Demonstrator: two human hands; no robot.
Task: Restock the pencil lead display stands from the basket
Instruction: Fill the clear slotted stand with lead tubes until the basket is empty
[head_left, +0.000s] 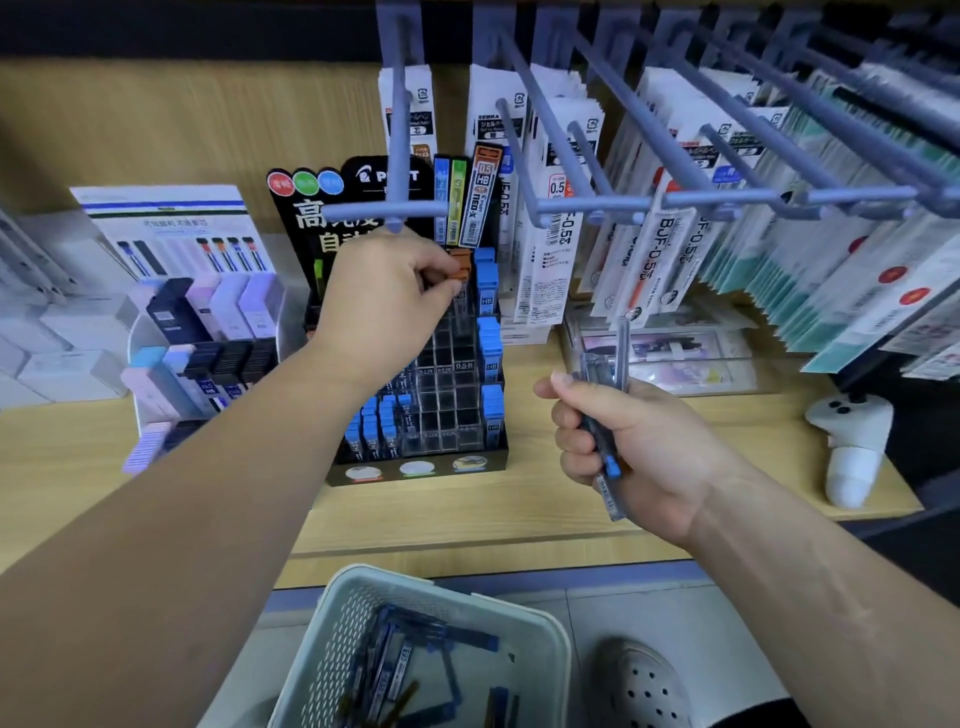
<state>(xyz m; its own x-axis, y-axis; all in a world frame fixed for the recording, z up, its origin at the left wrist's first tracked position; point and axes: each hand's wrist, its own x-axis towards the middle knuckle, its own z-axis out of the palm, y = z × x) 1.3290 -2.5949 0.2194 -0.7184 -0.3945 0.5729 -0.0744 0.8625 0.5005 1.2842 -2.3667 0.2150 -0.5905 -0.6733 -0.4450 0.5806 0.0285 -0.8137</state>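
The basket (332, 639) is cut off by the bottom edge, so only part of its load shows: a loose jumble of blue-capped lead cases (395, 670), with some darker pieces too blurred to make out. The left hand (384, 291) covers much of the upper left of the black display stand (441, 475), and its fingertips hide most of the orange-capped case (461, 262) they pinch, leaving only the cap and a little of the clear body showing. A grey T-shaped hook (397, 208) hangs in front of the stand's header card (311, 213) and blocks part of the print. More grey hooks run to the right, carrying rows of hanging refill packets (556, 218) just beside the stand. To the left is a white stand (208, 322) of pastel and dark cases, on the same wooden shelf (467, 514). A white controller (852, 436) lies well to the right. A perforated white shoe (639, 680) shows beside the basket. The right hand (639, 447) is curled round a small bundle of clear cases (605, 374), one with a blue cap, held in the air in front of the shelf. How many cases it holds cannot be told. The black stand is stepped in clear compartments. Blue-capped cases fill its right column and lower left rows, while the middle cells are bare. The orange-capped case is at the top row, next to the blue ones.
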